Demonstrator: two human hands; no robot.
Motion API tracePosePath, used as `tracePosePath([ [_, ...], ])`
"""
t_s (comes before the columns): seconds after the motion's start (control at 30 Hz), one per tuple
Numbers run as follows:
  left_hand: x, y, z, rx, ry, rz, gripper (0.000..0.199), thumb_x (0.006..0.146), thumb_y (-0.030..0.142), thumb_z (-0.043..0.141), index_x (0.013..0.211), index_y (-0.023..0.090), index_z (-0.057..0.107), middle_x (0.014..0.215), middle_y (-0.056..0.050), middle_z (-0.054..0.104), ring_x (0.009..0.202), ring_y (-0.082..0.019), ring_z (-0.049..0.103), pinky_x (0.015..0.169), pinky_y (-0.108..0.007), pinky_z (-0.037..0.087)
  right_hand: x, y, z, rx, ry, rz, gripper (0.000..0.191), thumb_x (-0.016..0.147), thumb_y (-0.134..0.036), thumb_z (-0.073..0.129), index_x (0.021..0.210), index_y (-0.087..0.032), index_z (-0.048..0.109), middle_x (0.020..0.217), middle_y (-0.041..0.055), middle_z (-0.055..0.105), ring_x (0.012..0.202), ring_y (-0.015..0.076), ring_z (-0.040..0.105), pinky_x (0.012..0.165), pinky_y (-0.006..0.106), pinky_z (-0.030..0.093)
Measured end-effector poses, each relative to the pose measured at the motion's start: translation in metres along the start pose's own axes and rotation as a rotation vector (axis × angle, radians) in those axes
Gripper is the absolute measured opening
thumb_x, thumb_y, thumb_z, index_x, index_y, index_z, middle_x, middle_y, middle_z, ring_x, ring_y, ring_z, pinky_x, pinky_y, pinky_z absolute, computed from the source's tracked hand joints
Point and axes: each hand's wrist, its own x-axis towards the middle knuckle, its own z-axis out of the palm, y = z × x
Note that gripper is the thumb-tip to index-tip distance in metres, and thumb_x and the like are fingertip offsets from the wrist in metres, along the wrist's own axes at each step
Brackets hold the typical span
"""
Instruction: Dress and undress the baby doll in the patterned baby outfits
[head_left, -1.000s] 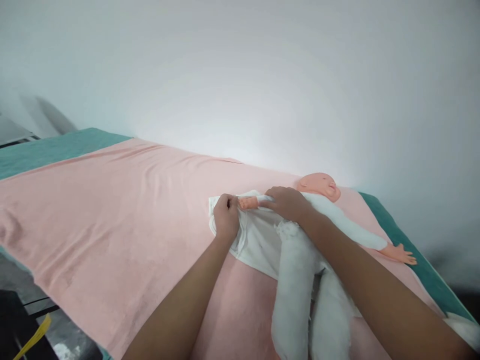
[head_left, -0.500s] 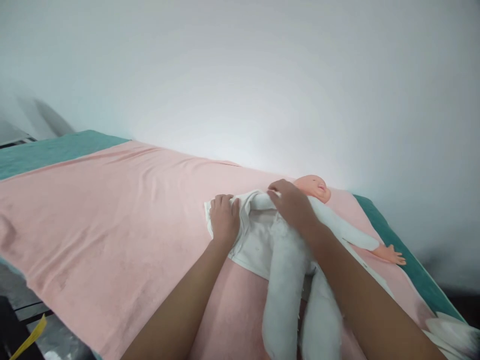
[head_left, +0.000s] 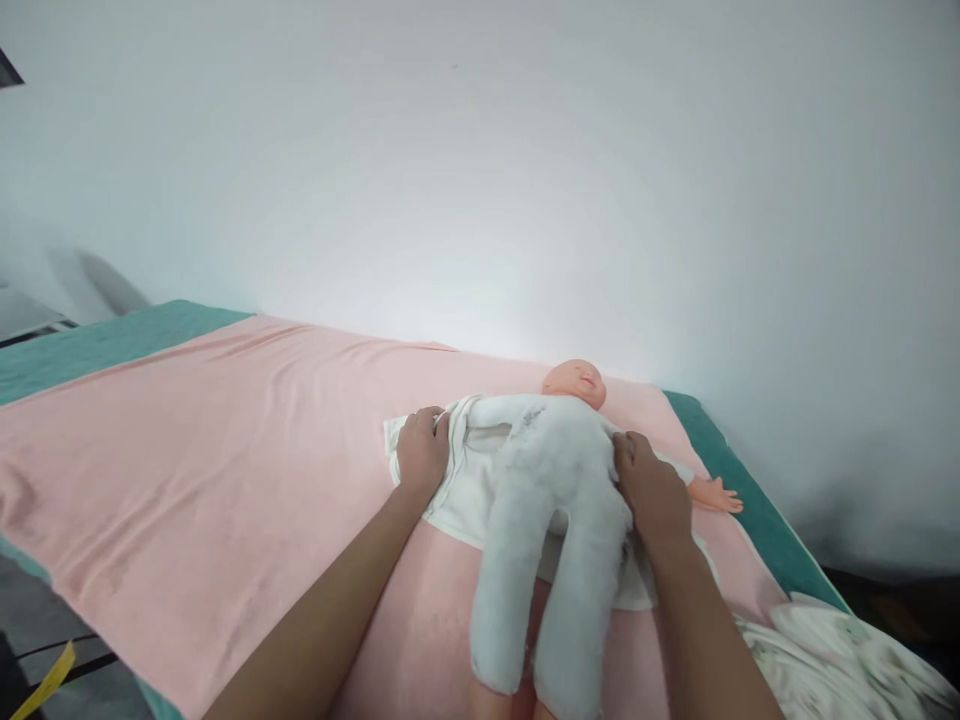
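Observation:
A baby doll [head_left: 559,455] with a white cloth body lies on its back, its head toward the wall and legs toward me. A white garment [head_left: 469,490] is spread beneath it, and the doll's arm at the left runs into its sleeve. My left hand [head_left: 422,450] is closed on the garment near that sleeve. At the doll's other side, my right hand [head_left: 652,490] has its fingers curled against the body and the cloth; what they hold is hidden. The doll's other hand [head_left: 718,494] lies bare, fingers spread.
A pink sheet [head_left: 187,480] covers the bed, over a green cover [head_left: 105,345] that shows at both ends. A pale wall [head_left: 465,180] rises behind. Patterned cloth [head_left: 832,650] lies bunched at the lower right, and a yellow strip [head_left: 49,685] shows at the lower left.
My right hand has moved from near the doll's left-side shoulder, across to its right side, uncovering the torso. My left hand stays at the garment's sleeve. The view has shifted slightly.

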Motion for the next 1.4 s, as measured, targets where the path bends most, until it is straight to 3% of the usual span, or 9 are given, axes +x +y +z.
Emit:
tracePosePath([
  [0.23, 0.012, 0.061, -0.006, -0.299, -0.168, 0.009, 0.026, 0.09, 0.038, 0.046, 0.092, 0.02, 0.066, 0.092, -0.004, 0.072, 0.088, -0.021, 0.064, 0.079, -0.03, 0.045, 0.003, -0.013, 0.014, 0.578, -0.043, -0.011, 0.068, 0.09, -0.062, 0.035, 0.14, -0.018, 0.044, 0.133, 0.014, 0.056, 0.123, 0.03, 0.051, 0.102, 0.042, 0.038],
  [0.4, 0.031, 0.107, -0.005, -0.349, -0.34, 0.066, 0.022, 0.086, 0.032, 0.051, 0.081, 0.02, 0.069, 0.09, -0.003, 0.073, 0.085, -0.02, 0.064, 0.076, -0.028, 0.047, 0.0, -0.023, 0.031, 0.857, -0.184, 0.012, 0.079, 0.084, -0.069, 0.044, 0.145, -0.02, 0.037, 0.14, 0.0113, 0.051, 0.128, 0.0271, 0.049, 0.111, 0.04, 0.033],
  [0.53, 0.025, 0.128, -0.009, -0.102, -0.347, 0.279, 0.022, 0.09, 0.029, 0.047, 0.087, 0.023, 0.068, 0.09, -0.004, 0.072, 0.086, -0.021, 0.064, 0.077, -0.031, 0.047, -0.006, -0.031, 0.038, 0.957, -0.334, -0.07, 0.082, 0.083, -0.072, 0.044, 0.15, -0.028, 0.027, 0.155, 0.0046, 0.033, 0.14, 0.023, 0.035, 0.116, 0.038, 0.027],
  [0.7, -0.02, 0.14, -0.018, 0.292, -0.466, 0.661, 0.018, 0.091, 0.019, 0.043, 0.092, 0.02, 0.061, 0.09, -0.007, 0.064, 0.07, -0.02, 0.062, 0.064, -0.032, 0.045, -0.008, -0.032, 0.04, 0.962, -0.405, -0.102, 0.087, 0.082, -0.073, 0.044, 0.153, -0.03, 0.019, 0.158, 0.0026, 0.025, 0.144, 0.0237, 0.028, 0.117, 0.042, 0.025],
  [0.87, -0.069, 0.128, -0.044, 0.3, -0.432, 0.701, 0.023, 0.095, 0.024, 0.038, 0.11, 0.023, 0.055, 0.097, -0.007, 0.061, 0.066, -0.019, 0.06, 0.055, -0.031, 0.044, -0.004, -0.03, 0.04, 0.889, -0.375, -0.131, 0.082, 0.084, -0.071, 0.043, 0.152, -0.029, 0.021, 0.158, 0.0043, 0.024, 0.145, 0.0213, 0.026, 0.117, 0.039, 0.024],
  [0.97, -0.086, 0.098, -0.064, 0.101, -0.294, 0.7, 0.025, 0.096, 0.027, 0.039, 0.117, 0.027, 0.053, 0.107, -0.007, 0.061, 0.091, -0.021, 0.062, 0.076, -0.036, 0.05, -0.002, -0.029, 0.04, 0.854, -0.372, -0.146, 0.079, 0.086, -0.069, 0.04, 0.151, -0.027, 0.022, 0.157, 0.0075, 0.028, 0.143, 0.0214, 0.029, 0.116, 0.038, 0.027],
  [1.07, -0.097, 0.06, -0.074, -0.084, -0.123, 0.489, 0.034, 0.093, 0.031, 0.049, 0.127, 0.028, 0.048, 0.124, -0.009, 0.055, 0.117, -0.025, 0.052, 0.097, -0.043, 0.046, -0.004, -0.028, 0.038, 0.83, -0.36, -0.146, 0.078, 0.086, -0.07, 0.041, 0.149, -0.028, 0.026, 0.154, 0.0085, 0.034, 0.142, 0.023, 0.032, 0.115, 0.039, 0.026],
  [1.2, -0.101, 0.026, -0.069, -0.295, -0.271, 0.24, 0.033, 0.093, 0.031, 0.048, 0.126, 0.03, 0.049, 0.123, -0.007, 0.053, 0.114, -0.021, 0.053, 0.095, -0.038, 0.049, -0.007, -0.03, 0.032, 0.744, -0.318, -0.192, 0.074, 0.087, -0.068, 0.041, 0.148, -0.027, 0.03, 0.144, 0.0096, 0.047, 0.133, 0.0256, 0.043, 0.111, 0.043, 0.03],
  [1.4, -0.086, 0.025, -0.067, -0.191, -0.316, 0.345, 0.017, 0.095, 0.024, 0.04, 0.103, 0.026, 0.055, 0.099, -0.004, 0.06, 0.092, -0.021, 0.055, 0.082, -0.039, 0.048, 0.009, -0.02, 0.0, 0.564, -0.368, -0.289, 0.057, 0.087, -0.055, 0.051, 0.135, -0.024, 0.051, 0.119, 0.0069, 0.066, 0.105, 0.0231, 0.062, 0.095, 0.038, 0.043],
])
